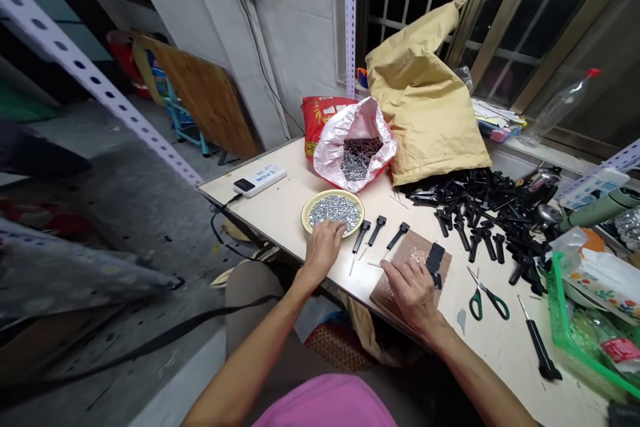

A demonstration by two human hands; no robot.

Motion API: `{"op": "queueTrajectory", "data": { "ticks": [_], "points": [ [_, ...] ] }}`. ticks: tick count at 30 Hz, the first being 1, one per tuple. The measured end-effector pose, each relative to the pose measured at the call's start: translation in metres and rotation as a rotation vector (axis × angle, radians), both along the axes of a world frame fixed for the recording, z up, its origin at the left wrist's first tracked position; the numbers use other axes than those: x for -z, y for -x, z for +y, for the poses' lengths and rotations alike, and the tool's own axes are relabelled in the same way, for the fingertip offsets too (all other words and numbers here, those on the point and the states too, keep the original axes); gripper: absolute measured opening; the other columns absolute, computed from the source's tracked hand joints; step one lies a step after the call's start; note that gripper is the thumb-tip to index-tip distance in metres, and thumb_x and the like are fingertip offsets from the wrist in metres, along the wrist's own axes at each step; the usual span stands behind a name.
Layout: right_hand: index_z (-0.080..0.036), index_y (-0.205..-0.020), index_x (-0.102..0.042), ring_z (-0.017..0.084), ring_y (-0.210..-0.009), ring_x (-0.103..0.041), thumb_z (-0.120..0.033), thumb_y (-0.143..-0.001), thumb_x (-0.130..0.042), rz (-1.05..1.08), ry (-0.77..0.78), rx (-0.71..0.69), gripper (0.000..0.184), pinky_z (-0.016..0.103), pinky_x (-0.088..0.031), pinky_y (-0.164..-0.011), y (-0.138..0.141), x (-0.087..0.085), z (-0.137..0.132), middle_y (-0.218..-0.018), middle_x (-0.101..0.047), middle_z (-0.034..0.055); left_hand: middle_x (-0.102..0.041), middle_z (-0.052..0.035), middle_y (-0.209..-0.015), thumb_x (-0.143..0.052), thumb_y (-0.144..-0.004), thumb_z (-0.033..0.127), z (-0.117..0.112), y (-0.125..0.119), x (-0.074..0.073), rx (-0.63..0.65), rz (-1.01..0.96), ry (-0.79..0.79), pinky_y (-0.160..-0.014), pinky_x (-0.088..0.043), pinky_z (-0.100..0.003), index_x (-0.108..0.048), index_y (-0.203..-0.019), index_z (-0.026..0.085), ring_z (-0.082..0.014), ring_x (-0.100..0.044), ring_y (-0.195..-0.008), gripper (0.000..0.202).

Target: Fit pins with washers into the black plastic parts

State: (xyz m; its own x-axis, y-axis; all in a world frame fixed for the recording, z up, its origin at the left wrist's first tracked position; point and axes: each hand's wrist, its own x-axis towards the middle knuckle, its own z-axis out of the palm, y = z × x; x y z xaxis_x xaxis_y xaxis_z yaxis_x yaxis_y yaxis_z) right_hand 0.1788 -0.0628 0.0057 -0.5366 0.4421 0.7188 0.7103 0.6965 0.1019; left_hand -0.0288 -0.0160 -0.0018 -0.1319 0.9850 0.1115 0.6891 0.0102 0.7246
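My left hand (pixel 324 245) rests at the near rim of a yellow bowl (pixel 306 212) filled with small silvery metal parts, its fingers curled down into them; what they pinch is hidden. My right hand (pixel 410 287) lies on a brown board (pixel 387 293), fingers closed on a thin metal pin (pixel 375 265) that points left. A black plastic piece (pixel 435 257) sits on the board beside that hand. Three black-handled pins (pixel 373 233) lie on the table between the bowl and the board.
A white-lined bag of metal pins (pixel 356 147) and a tan paper sack (pixel 425 107) stand behind the bowl. A heap of black plastic parts (pixel 485 203) spreads right. Green-handled scissors (pixel 487 297), a black tool (pixel 539 343), a green basket (pixel 565 333) and a white power bank (pixel 260 179) also sit on the table.
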Motion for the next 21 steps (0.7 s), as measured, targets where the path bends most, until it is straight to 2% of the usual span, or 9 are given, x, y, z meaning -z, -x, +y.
{"op": "queueTrajectory", "data": {
  "ticks": [1, 2, 5, 9, 14, 21],
  "points": [
    [-0.016, -0.097, -0.067, 0.013, -0.072, -0.058, -0.011, -0.091, -0.049, 0.040, 0.017, 0.027, 0.019, 0.027, -0.042, -0.067, 0.002, 0.000, -0.001, -0.082, -0.069, 0.0057, -0.064, -0.0115, -0.090, -0.041, -0.086, 0.025, 0.010, 0.004, 0.005, -0.091, 0.154, -0.035, -0.078, -0.046, -0.036, -0.069, -0.090, 0.016, -0.0266, -0.056, -0.094, 0.029],
    [-0.016, -0.095, -0.067, 0.013, -0.071, -0.058, -0.012, -0.091, -0.050, 0.071, 0.032, 0.043, 0.018, 0.026, -0.042, -0.067, 0.003, -0.001, -0.001, -0.080, -0.068, 0.0053, -0.064, -0.0133, -0.094, -0.041, -0.085, 0.021, 0.019, 0.007, 0.011, -0.125, 0.277, -0.024, -0.079, -0.046, -0.038, -0.069, -0.087, 0.016, -0.0289, -0.054, -0.098, 0.029],
    [-0.016, -0.098, -0.067, 0.013, -0.069, -0.059, -0.014, -0.092, -0.048, 0.107, 0.084, 0.046, 0.020, 0.025, -0.043, -0.064, 0.006, -0.004, -0.004, -0.077, -0.068, 0.0049, -0.065, -0.0160, -0.095, -0.040, -0.083, 0.014, 0.038, 0.011, 0.026, -0.086, 0.462, 0.053, -0.074, -0.048, -0.039, -0.069, -0.077, 0.016, -0.0312, -0.055, -0.099, 0.030],
    [-0.019, -0.101, -0.067, 0.014, -0.070, -0.062, -0.015, -0.094, -0.043, 0.136, 0.245, 0.059, 0.026, 0.025, -0.045, -0.062, 0.005, -0.007, -0.005, -0.078, -0.069, 0.0053, -0.066, -0.0171, -0.090, -0.040, -0.079, 0.008, 0.051, 0.014, 0.034, -0.053, 0.469, 0.056, -0.069, -0.048, -0.038, -0.067, -0.072, 0.015, -0.0305, -0.058, -0.094, 0.029],
    [-0.021, -0.102, -0.068, 0.016, -0.072, -0.065, -0.020, -0.094, -0.041, 0.263, 0.444, 0.075, 0.028, 0.026, -0.049, -0.064, 0.011, -0.003, 0.005, -0.085, -0.070, 0.0064, -0.066, -0.0140, -0.081, -0.045, -0.076, 0.006, 0.055, 0.018, 0.028, -0.007, 0.444, 0.052, -0.063, -0.046, -0.033, -0.062, -0.063, 0.016, -0.0280, -0.060, -0.088, 0.024],
    [-0.022, -0.102, -0.069, 0.016, -0.074, -0.066, -0.024, -0.094, -0.043, 0.365, 0.534, 0.027, 0.027, 0.025, -0.050, -0.065, 0.035, -0.001, 0.027, -0.085, -0.069, 0.0058, -0.066, -0.0117, -0.082, -0.046, -0.080, 0.013, 0.053, 0.019, 0.022, 0.001, 0.407, 0.002, -0.065, -0.046, -0.032, -0.063, -0.065, 0.017, -0.0268, -0.059, -0.090, 0.023]
  ]
}}
